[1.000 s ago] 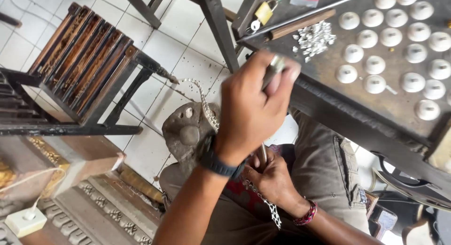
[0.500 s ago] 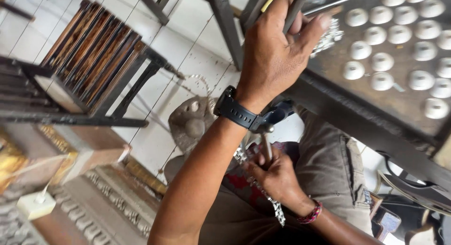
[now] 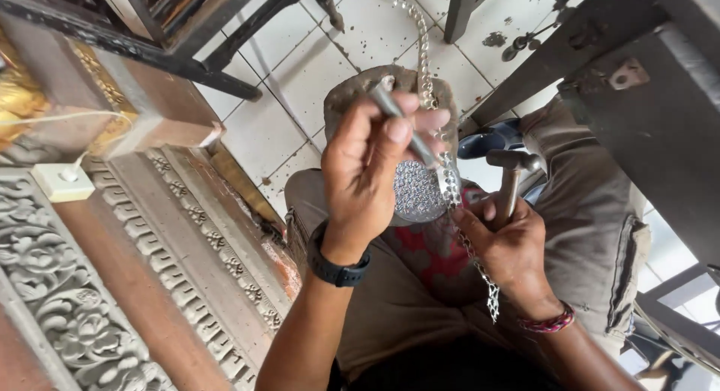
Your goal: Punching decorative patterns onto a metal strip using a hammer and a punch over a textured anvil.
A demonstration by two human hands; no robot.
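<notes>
At the left edge, carved wooden mouldings are laid close beside the knee, with open white tiled floor beyond. A grey metal punch is pinched in the closed fingers of the left hand, tilted onto an embossed silver disc on the lap. A small hammer and a silver chain are gripped in the right hand. A dark workbench crowds the right edge.

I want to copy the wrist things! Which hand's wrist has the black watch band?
The left hand, holding the thin metal punch, wears the black band. The right hand, gripping the hammer, has a red woven bracelet.
</notes>
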